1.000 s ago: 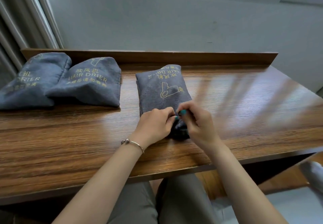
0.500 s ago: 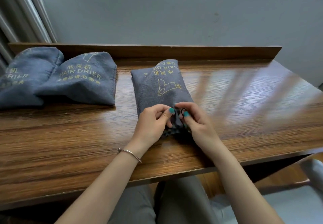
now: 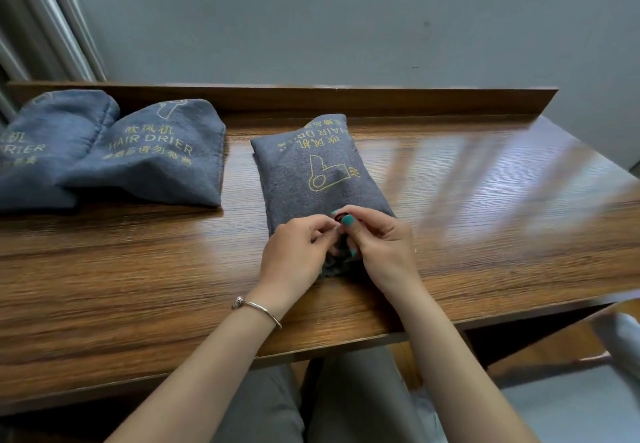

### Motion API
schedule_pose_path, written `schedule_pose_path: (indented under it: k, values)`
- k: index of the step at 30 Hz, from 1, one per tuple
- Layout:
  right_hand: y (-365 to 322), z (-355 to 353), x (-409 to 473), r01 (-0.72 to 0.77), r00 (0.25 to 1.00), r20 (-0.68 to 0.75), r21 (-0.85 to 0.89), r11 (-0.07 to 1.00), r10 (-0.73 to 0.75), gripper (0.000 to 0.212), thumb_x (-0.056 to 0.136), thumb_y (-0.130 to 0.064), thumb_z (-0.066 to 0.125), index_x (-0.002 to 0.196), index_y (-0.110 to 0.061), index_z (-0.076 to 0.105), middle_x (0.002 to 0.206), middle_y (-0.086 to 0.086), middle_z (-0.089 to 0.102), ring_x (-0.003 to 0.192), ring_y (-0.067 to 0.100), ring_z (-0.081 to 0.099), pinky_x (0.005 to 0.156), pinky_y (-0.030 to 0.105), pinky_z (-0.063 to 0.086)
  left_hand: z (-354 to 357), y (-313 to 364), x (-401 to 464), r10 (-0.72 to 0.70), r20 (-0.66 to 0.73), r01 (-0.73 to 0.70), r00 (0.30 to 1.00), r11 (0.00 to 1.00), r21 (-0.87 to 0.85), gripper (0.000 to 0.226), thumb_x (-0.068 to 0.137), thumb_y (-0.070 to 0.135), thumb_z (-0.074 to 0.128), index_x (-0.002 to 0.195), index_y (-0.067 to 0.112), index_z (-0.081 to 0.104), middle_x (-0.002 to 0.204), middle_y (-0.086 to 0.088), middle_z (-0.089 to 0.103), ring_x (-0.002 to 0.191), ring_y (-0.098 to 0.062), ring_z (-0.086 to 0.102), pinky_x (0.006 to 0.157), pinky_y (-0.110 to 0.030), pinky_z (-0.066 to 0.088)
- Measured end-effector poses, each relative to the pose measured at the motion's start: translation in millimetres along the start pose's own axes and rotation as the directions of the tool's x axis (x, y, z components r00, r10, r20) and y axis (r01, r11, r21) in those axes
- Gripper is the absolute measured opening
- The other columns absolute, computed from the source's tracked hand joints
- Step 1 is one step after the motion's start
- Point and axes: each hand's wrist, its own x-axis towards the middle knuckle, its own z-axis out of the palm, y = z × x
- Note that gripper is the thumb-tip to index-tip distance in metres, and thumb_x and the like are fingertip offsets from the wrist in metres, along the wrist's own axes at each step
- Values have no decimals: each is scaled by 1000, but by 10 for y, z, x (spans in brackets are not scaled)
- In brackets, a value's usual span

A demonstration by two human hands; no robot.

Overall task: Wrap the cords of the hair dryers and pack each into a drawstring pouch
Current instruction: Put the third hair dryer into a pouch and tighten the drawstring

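A grey drawstring pouch [image 3: 311,169] printed with a yellow hair-dryer emblem lies at the centre of the frame on the wooden bench [image 3: 138,269], its gathered mouth toward the lower edge. The left hand [image 3: 294,252] and the right hand [image 3: 381,245] meet at that mouth, fingers curled, both pinching the dark drawstring [image 3: 341,216] between thumb and forefinger; the cord itself is largely hidden. The pouch bulges, but its contents cannot be seen. In the upper left of the frame, a second filled pouch [image 3: 156,155] overlaps a third pouch [image 3: 45,141], both well apart from the hands. A bracelet [image 3: 258,307] circles the left wrist.
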Motion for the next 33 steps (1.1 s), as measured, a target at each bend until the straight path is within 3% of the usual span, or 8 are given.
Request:
schedule_pose_path:
  k: [2,5,8,11,18,22,26,33]
  values:
    - [26,-14,-12,18,1000,9,-95,995,-17,31,91,6,56,97,-20,71,71,-12,66,58,-1,55,63,13,43,-18,2,16,-41,-42,34,998,988,-147,19,96,30,59,79,27,66,52,8,63,42,-8,54,51,-27,45]
    - [33,11,-33,-3,998,60,-112,994,10,35,90,11,54,105,-17,68,80,-5,68,63,5,63,68,15,49,-45,-46,55,-64,-54,46,996,956,-290,25,101,19,50,80,21,64,52,9,53,44,0,44,51,-23,36]
    - [14,42,-22,-95,996,14,107,990,94,24,85,13,60,87,-10,63,75,6,71,63,14,70,63,23,56,-37,-71,50,-59,-18,48,998,931,-362,28,102,7,44,100,27,63,64,7,55,50,2,47,55,-15,41]
    - [14,22,-18,-72,997,3,111,991,72,25,80,14,65,74,-10,67,67,1,71,61,13,69,62,23,57,-47,-70,31,-75,-72,37,995,901,-433,25,98,-4,47,106,17,58,69,-2,61,53,-2,56,57,-15,46]
    - [-26,62,-70,-50,998,-19,97,994,52,18,72,11,75,72,-7,73,65,2,72,56,11,66,58,19,53,-53,14,9,-53,-99,2,994,889,-458,31,87,-9,63,77,20,68,67,15,72,67,2,68,65,-11,51]
    - [-31,41,-70,-80,991,-95,153,985,95,14,71,11,76,69,-1,70,64,6,72,55,13,67,56,22,55,-89,40,-50,34,-64,-58,997,904,-424,40,90,-9,58,84,27,71,79,22,73,80,5,69,75,-9,49]
    - [-6,1,-42,-87,981,-157,158,984,113,17,70,11,77,65,-1,66,64,3,72,57,9,65,56,20,54,-110,64,-120,99,29,-73,995,877,-475,38,85,-10,65,102,24,71,95,14,75,94,-4,70,84,-14,51]
    - [-17,21,-61,-54,994,-89,107,993,64,20,69,9,78,67,-8,69,64,-2,72,59,7,65,59,17,52,-65,78,-68,7,-139,-75,990,867,-493,27,91,1,62,84,25,72,80,15,75,79,0,70,76,-15,52]
